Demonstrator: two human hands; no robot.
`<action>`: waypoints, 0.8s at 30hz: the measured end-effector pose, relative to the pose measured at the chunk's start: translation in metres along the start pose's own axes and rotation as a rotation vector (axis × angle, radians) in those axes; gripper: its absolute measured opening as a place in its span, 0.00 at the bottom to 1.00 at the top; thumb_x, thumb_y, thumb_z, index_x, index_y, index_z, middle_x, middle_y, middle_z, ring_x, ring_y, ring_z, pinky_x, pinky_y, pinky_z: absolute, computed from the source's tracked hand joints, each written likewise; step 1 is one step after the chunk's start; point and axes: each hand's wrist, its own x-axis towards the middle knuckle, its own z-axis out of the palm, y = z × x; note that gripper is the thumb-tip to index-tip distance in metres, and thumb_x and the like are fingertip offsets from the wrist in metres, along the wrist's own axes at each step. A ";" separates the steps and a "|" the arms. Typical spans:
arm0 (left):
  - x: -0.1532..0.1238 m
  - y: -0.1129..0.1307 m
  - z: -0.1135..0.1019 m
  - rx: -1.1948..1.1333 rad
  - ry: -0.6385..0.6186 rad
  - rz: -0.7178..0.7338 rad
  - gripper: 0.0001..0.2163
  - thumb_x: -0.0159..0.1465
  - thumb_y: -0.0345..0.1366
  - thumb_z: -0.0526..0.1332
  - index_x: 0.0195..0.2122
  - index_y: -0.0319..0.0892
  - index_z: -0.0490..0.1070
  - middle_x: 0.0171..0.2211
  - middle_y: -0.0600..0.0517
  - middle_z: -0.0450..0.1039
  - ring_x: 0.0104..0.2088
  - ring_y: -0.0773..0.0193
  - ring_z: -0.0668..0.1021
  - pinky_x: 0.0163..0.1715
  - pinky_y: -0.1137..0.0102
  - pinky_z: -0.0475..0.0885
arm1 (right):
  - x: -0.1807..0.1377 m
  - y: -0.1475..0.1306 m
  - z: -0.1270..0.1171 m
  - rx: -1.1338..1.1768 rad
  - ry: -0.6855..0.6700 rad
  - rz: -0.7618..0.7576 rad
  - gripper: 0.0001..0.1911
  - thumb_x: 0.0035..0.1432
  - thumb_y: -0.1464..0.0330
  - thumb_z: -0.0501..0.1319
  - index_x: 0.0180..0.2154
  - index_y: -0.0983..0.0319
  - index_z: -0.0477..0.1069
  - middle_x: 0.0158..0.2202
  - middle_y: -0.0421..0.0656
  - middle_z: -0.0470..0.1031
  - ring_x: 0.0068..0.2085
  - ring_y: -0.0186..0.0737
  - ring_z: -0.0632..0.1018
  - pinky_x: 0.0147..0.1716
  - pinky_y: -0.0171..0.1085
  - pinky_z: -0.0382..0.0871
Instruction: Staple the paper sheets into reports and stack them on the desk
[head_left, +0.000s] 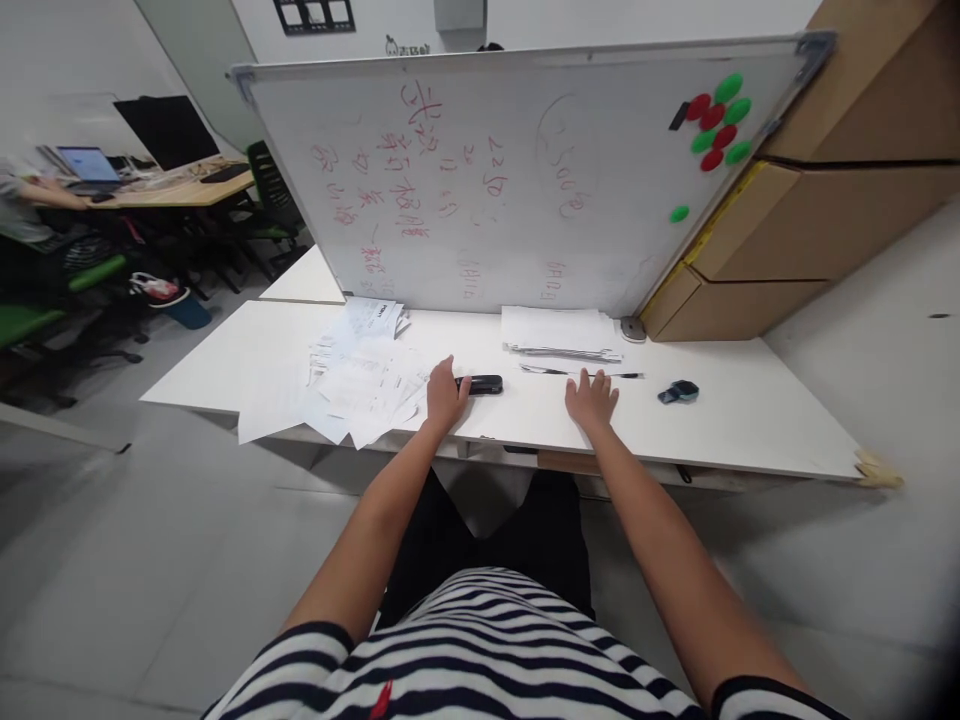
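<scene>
A black stapler lies on the white desk, its left end under the thumb and fingers of my left hand, which is closed on it. My right hand rests palm down on the desk with its fingers apart, holding nothing. Its fingertips reach a thin pen and a dark pen-like stick, which line up behind them; my fingers hide where they meet. A neat stack of white paper sits just beyond. Left of my left hand, loose printed sheets are spread out, some overhanging the front edge.
A wristwatch-like object lies right of my right hand. Behind the desk leans a whiteboard with red writing and magnets. A small grey object stands near stacked cardboard boxes. Another person's arm shows far left.
</scene>
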 end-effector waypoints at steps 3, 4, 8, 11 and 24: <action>0.005 -0.008 -0.010 0.150 0.097 -0.088 0.30 0.67 0.49 0.48 0.66 0.37 0.47 0.67 0.37 0.46 0.67 0.47 0.47 0.62 0.50 0.48 | -0.001 -0.001 -0.001 -0.004 -0.014 0.008 0.35 0.65 0.52 0.34 0.67 0.63 0.47 0.69 0.54 0.41 0.68 0.55 0.44 0.63 0.56 0.38; 0.010 -0.017 -0.016 0.198 0.092 -0.138 0.32 0.65 0.49 0.50 0.66 0.37 0.46 0.67 0.37 0.44 0.68 0.46 0.44 0.62 0.48 0.46 | -0.001 -0.001 -0.001 -0.004 -0.019 0.009 0.35 0.65 0.52 0.34 0.67 0.62 0.47 0.69 0.54 0.41 0.68 0.54 0.44 0.63 0.56 0.38; 0.026 -0.072 -0.043 0.296 0.002 -0.385 0.43 0.59 0.53 0.57 0.67 0.37 0.39 0.69 0.36 0.36 0.67 0.40 0.39 0.61 0.44 0.44 | -0.002 -0.002 -0.004 0.005 -0.026 0.007 0.35 0.65 0.53 0.34 0.67 0.63 0.47 0.69 0.54 0.41 0.68 0.54 0.44 0.63 0.56 0.38; 0.023 -0.110 -0.054 0.239 -0.129 -0.510 0.46 0.56 0.59 0.57 0.67 0.35 0.42 0.68 0.35 0.41 0.67 0.41 0.45 0.63 0.49 0.46 | -0.003 -0.001 -0.004 0.019 -0.006 -0.003 0.35 0.65 0.53 0.35 0.66 0.64 0.48 0.69 0.55 0.42 0.68 0.55 0.45 0.63 0.56 0.38; 0.010 -0.100 -0.057 0.337 -0.141 -0.392 0.27 0.65 0.49 0.49 0.59 0.35 0.57 0.49 0.34 0.72 0.51 0.45 0.73 0.49 0.55 0.64 | -0.004 -0.001 -0.002 0.023 0.014 -0.001 0.34 0.65 0.54 0.36 0.66 0.64 0.50 0.69 0.55 0.44 0.68 0.55 0.46 0.62 0.57 0.39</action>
